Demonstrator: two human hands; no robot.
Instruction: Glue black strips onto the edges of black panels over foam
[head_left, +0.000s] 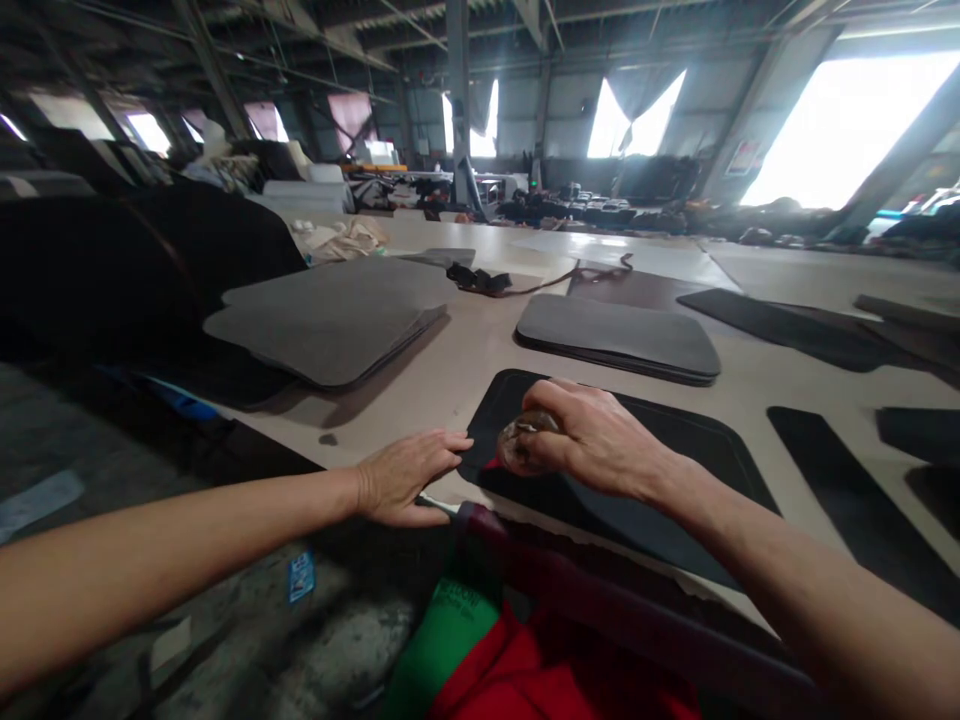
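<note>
A dark rounded-corner panel (675, 425) lies flat at the table's front edge, with a faint line running inside its border. Over its left part, my right hand (581, 430) is closed around a brownish, shiny, rounded object (525, 440); its exact kind is not clear. A small red bit shows at that object's lower left. My left hand (411, 472) rests at the table edge with fingers stretched out, the fingertips touching the panel's left edge. The underside of the held object is hidden.
Grey panels are stacked on the table (405, 385): a large stack (337, 310) at left and a smaller stack (619, 335) behind the dark panel. Dark strips (855, 480) lie at right. A black bundle with a cord (480, 280) lies farther back.
</note>
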